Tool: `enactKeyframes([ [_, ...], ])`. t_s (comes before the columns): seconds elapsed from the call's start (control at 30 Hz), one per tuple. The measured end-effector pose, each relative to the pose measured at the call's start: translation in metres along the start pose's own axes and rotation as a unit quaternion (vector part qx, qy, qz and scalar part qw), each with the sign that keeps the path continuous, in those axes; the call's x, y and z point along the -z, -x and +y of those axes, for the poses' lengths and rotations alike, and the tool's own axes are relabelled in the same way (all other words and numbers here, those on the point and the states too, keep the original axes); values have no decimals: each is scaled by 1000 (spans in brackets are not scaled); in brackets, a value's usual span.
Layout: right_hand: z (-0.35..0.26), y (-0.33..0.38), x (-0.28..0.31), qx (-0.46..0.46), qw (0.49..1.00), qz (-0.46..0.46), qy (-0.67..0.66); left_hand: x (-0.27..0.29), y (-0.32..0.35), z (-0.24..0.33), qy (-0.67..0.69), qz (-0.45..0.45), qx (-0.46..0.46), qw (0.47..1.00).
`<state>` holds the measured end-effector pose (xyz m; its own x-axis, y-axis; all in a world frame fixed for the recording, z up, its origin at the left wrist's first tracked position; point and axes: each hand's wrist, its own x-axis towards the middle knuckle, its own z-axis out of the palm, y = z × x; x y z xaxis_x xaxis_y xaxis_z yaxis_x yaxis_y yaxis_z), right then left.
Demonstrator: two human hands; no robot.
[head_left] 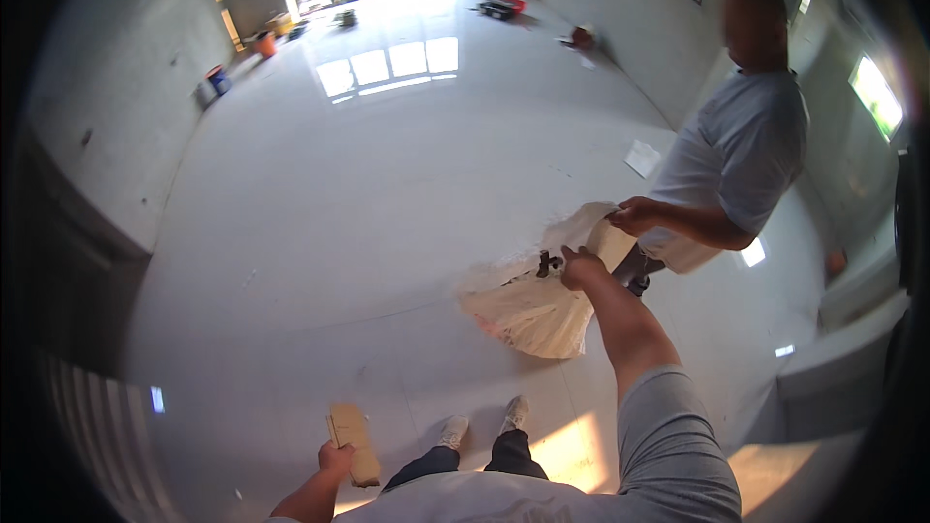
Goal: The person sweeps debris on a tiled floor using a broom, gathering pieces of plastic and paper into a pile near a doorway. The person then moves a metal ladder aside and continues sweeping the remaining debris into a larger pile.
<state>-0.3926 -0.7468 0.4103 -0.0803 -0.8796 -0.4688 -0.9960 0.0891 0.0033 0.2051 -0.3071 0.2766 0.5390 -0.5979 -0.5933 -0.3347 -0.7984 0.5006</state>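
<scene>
My left hand [335,458] is closed round the edge of a flat tan piece of cardboard [353,441], low in front of me. My right arm stretches forward, and my right hand [581,269] is over a large pale sack [538,315] with its fingers bent. A small dark object [545,264] shows right at those fingertips; its kind cannot be made out. A co-worker stands at the right, and the co-worker's hand [635,216] grips the sack's upper rim. The sack sags toward the floor, its inside mostly hidden.
Glossy pale tiles [320,213] cover the floor. An orange bucket [264,44] and a blue bucket [218,80] stand along the left wall. A red and black item [501,7] lies at the back, near glass doors. A white sheet [642,159] lies beside the co-worker.
</scene>
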Motion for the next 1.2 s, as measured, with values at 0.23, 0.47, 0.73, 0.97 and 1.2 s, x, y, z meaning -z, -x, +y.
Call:
enactKeyframes([
  [0.23,-36,-29,31,222,936,207,-177,-16,76,-21,65,156,71,983],
  [0.47,-126,55,-160,207,775,-181,-569,-52,147,51,311,115,-68,941],
  [0.73,-225,282,-118,202,608,-592,-489,-57,233,157,540,-71,-50,837],
  [0.97,-286,281,-111,302,677,-512,-435,-13,235,94,495,-111,3,862],
  [1.2,-311,273,-216,129,809,-309,-483,52,207,-125,478,-18,71,875],
])
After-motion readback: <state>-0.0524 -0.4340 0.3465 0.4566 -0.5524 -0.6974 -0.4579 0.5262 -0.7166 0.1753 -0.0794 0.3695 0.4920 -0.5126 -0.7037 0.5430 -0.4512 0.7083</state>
